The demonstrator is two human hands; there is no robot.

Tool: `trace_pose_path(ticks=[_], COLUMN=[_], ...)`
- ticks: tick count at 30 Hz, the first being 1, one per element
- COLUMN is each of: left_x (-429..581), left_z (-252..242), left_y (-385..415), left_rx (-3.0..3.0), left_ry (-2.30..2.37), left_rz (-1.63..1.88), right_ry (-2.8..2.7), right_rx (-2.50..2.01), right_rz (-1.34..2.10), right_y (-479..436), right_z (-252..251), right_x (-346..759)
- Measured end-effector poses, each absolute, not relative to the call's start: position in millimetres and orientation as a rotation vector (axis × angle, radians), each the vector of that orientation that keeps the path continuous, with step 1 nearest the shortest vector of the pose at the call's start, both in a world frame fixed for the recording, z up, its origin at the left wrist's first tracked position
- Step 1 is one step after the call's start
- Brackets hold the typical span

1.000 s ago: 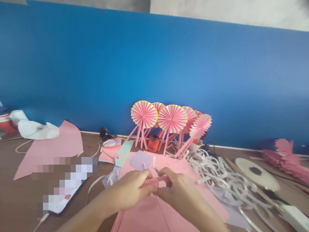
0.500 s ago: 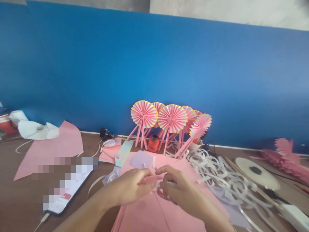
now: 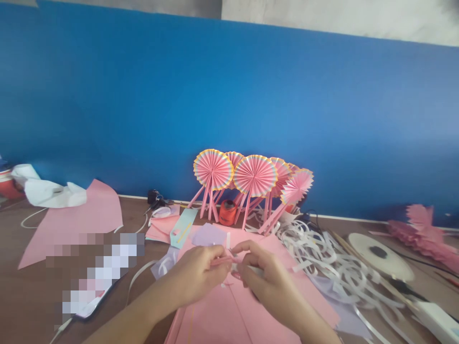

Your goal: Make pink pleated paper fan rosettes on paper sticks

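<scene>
My left hand (image 3: 195,277) and my right hand (image 3: 267,282) meet over a stack of pink paper sheets (image 3: 229,315) on the brown table. Both hands pinch a narrow pink paper strip (image 3: 223,261) held level between them. A thin white tape piece (image 3: 247,270) shows at my right fingers. Behind the hands, a row of pink pleated paper fans (image 3: 251,179) on pink stick handles leans against the blue wall.
A heap of white backing strips (image 3: 333,263) lies to the right, beside a flat tape roll (image 3: 380,255). More folded pink paper (image 3: 426,234) sits far right. An orange tape roll (image 3: 228,212), a lilac sheet (image 3: 208,235), a large pink sheet (image 3: 77,222) and crumpled white paper (image 3: 50,191) lie left.
My right hand shifted slightly along the strip and its fingers re-pinched it; my left hand kept its hold. The view drifted a little.
</scene>
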State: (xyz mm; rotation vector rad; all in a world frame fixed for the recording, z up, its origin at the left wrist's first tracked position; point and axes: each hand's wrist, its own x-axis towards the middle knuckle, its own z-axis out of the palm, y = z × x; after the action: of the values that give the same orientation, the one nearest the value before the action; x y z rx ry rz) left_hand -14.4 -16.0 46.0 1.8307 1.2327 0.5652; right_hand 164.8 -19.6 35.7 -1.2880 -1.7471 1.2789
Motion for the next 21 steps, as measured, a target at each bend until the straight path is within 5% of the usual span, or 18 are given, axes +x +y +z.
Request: trace_pose_path(ticks=[11, 21], left_x=[-52, -60], left_z=[52, 32], left_y=[25, 22], left_rx=[1.590, 2.021], left_ry=[1.449, 1.576], left_rz=[1.013, 0.468], right_ry=[-1.690, -2.096], right_rx=[-1.307, -2.084], right_rz=[0.679, 0.062], right_y=[-6, 45], right_z=[63, 17], right_x=[212, 259])
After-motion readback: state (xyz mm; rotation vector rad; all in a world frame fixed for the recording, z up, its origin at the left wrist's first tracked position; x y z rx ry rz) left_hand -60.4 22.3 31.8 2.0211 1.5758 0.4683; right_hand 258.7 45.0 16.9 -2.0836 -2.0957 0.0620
